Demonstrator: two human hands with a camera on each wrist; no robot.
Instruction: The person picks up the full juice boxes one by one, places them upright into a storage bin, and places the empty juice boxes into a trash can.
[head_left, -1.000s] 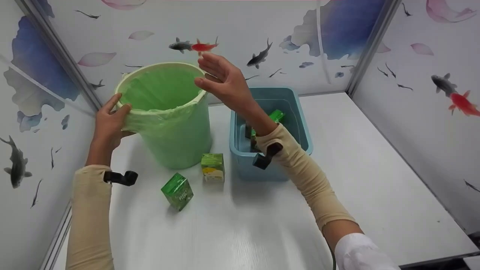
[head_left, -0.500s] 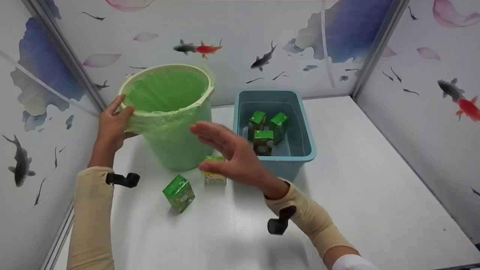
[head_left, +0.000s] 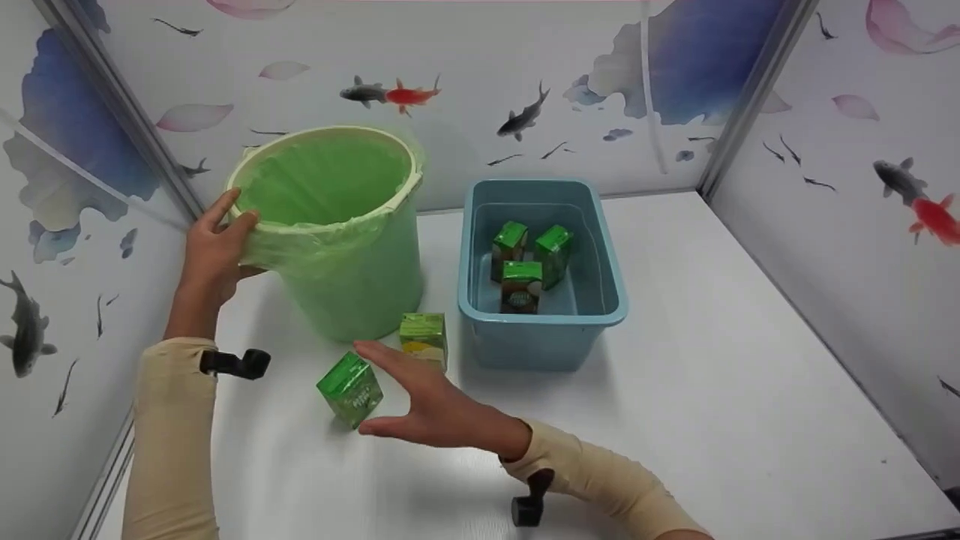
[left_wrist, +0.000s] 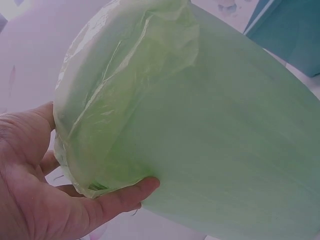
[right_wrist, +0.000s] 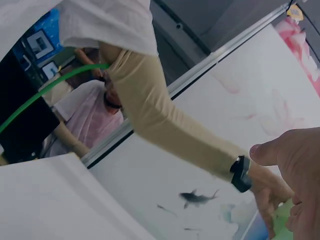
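Note:
My left hand point(head_left: 214, 255) grips the rim of a green trash bin point(head_left: 356, 285), which is lined with a thin green plastic bag point(left_wrist: 130, 90). In the left wrist view the fingers point(left_wrist: 130, 192) lie over the bag at the bin's edge. My right hand point(head_left: 435, 405) is held above the table with thumb and fingers spread apart, just right of a tilted green carton point(head_left: 351, 388). It holds nothing, and I cannot tell whether a fingertip touches the carton. Behind that hand stands a green and yellow carton point(head_left: 422, 334), its lower part partly covered.
A blue plastic tub point(head_left: 536, 341) stands right of the bin, with several green-topped cartons point(head_left: 521, 289) inside. White panels printed with fish point(head_left: 525, 112) enclose the table point(head_left: 720, 375) at the back and sides. Another person point(right_wrist: 90, 115) is visible in the right wrist view.
My right hand has come down from beside the bin's rim toward the tilted carton, uncovering the blue tub. The left hand keeps its grip on the bin.

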